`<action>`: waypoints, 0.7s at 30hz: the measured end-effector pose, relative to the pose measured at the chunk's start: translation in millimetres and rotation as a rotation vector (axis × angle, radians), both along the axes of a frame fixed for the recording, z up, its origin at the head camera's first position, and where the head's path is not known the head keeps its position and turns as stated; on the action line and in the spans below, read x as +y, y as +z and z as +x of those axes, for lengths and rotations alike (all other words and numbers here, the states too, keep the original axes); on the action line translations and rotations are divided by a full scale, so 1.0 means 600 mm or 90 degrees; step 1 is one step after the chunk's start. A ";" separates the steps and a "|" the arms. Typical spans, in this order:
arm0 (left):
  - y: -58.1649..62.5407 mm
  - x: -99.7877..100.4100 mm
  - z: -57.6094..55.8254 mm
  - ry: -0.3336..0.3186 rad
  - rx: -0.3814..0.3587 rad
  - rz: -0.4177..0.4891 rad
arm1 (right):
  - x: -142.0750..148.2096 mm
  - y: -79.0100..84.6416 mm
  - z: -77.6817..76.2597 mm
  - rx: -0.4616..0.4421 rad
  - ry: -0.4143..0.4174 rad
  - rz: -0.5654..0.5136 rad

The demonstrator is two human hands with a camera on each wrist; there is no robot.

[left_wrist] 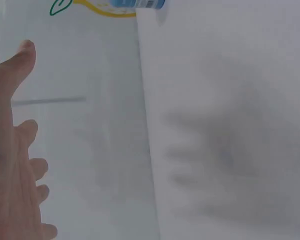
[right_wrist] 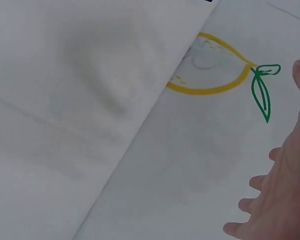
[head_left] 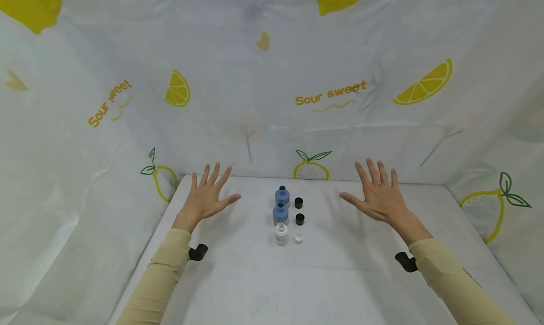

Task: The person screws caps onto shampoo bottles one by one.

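Note:
Both hands are spread over the white table and hold nothing. My left hand (head_left: 205, 196) is left of the bottles, fingers straight and thumb pointing toward them. On the other side my right hand (head_left: 381, 197) has its fingers fanned out, thumb toward the middle. Between the hands stand three uncapped bottles in a column: a far blue bottle (head_left: 282, 198), a middle blue bottle (head_left: 280, 215) and a near white bottle (head_left: 281, 235). To their right lie a far black cap (head_left: 299, 202), a second black cap (head_left: 300, 219) and a white cap (head_left: 299, 238).
A white cloth backdrop (head_left: 212, 141) printed with lemons rises along the back and both sides of the table (head_left: 272, 287). Black wrist devices sit at the left cuff (head_left: 180, 237) and the right cuff (head_left: 425, 249). Soft hand shadows fall on the tabletop.

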State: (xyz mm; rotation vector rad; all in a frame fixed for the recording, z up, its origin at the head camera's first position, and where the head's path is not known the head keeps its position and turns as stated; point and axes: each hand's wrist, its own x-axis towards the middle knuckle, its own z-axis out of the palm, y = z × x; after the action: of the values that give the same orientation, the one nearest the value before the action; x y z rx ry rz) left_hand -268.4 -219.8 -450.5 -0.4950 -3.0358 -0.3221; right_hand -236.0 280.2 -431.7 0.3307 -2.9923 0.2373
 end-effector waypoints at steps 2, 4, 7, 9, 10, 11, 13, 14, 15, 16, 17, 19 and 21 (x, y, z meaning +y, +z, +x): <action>-0.006 0.002 -0.002 -0.013 0.006 0.021 | -0.004 -0.001 0.000 0.001 0.009 -0.003; -0.014 0.006 -0.005 -0.032 0.010 0.055 | -0.011 -0.005 0.001 -0.001 0.023 -0.018; -0.032 0.015 -0.011 -0.057 0.010 0.119 | -0.025 -0.016 -0.002 -0.018 0.050 -0.067; -0.048 0.023 -0.016 -0.065 0.001 0.173 | -0.037 -0.027 -0.005 -0.039 0.060 -0.114; -0.056 0.027 -0.018 -0.070 -0.004 0.203 | -0.043 -0.032 -0.007 -0.051 0.062 -0.140; -0.064 0.030 -0.020 -0.075 -0.008 0.236 | -0.049 -0.037 -0.010 -0.061 0.065 -0.163; -0.078 0.039 -0.027 -0.088 -0.021 0.303 | -0.060 -0.046 -0.014 -0.080 0.062 -0.207; -0.084 0.043 -0.030 -0.097 -0.027 0.333 | -0.065 -0.050 -0.016 -0.087 0.062 -0.228; -0.089 0.046 -0.033 -0.108 -0.030 0.355 | -0.069 -0.054 -0.018 -0.093 0.062 -0.246; -0.092 0.050 -0.036 -0.116 -0.036 0.372 | -0.073 -0.058 -0.021 -0.097 0.063 -0.263; -0.096 0.053 -0.039 -0.122 -0.041 0.385 | -0.077 -0.062 -0.023 -0.103 0.065 -0.281; -0.102 0.058 -0.043 -0.128 -0.057 0.399 | -0.084 -0.067 -0.028 -0.117 0.073 -0.317; -0.108 0.062 -0.047 -0.130 -0.072 0.405 | -0.091 -0.074 -0.033 -0.135 0.078 -0.346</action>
State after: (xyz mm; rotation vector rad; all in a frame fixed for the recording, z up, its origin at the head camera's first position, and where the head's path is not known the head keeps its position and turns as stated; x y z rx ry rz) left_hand -296.8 -182.8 -515.0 -0.7361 -2.7463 -1.2990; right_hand -256.0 225.9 -475.9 0.4450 -2.9414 1.1297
